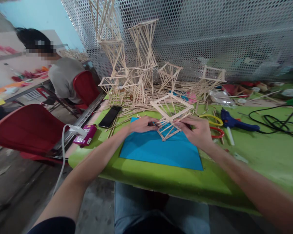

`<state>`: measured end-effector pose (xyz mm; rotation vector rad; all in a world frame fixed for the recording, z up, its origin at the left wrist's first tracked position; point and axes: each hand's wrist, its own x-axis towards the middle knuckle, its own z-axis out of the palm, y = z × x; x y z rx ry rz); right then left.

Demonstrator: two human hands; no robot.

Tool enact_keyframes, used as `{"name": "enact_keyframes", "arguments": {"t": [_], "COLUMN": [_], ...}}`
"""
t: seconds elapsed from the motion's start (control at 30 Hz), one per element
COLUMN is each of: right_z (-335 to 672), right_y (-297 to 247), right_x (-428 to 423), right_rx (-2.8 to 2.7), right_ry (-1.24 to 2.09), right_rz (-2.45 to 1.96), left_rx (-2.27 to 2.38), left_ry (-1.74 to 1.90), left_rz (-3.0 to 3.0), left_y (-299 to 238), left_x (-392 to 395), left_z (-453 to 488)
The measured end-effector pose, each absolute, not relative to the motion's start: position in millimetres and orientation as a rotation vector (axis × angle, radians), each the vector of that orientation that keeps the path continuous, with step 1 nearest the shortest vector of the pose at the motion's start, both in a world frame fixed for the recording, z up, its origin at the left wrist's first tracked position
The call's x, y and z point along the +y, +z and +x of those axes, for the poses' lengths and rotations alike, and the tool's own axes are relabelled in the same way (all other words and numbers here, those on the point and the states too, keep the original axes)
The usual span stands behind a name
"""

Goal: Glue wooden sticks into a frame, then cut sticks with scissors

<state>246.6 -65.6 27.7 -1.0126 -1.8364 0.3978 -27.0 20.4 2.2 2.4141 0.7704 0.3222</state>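
Between my two hands is a small wooden stick frame [172, 116], twisted in shape with square ends, tilted above a blue sheet [146, 151]. My left hand [144, 124] is closed on its left side, the fingertips pinching near the narrow middle. On the right side my right hand [196, 130] grips it between thumb and fingers. The blue sheet lies flat on the green-covered table [266, 156], partly hidden by my hands and the frame.
Finished stick structures [143, 42] stand at the back before a perforated metal screen [210, 29]. Loose sticks [127, 109] lie around them. A blue glue gun [239, 122] and scissors [216, 131] are at right; a phone [109, 117] and purple power strip [85, 136] at left. A person [65, 76] sits beyond.
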Motion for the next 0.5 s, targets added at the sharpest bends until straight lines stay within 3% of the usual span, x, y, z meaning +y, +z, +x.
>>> {"name": "enact_keyframes", "arguments": {"t": [0.5], "right_z": [245.4], "right_y": [18.5], "right_x": [-61.1], "right_rx": [-1.862], "right_ry": [0.386], "right_rz": [-1.054], "left_rx": [0.764], "left_ry": [0.328], "left_rz": [2.325], "left_y": [1.6], "left_x": [20.2], "left_z": [-26.5]}}
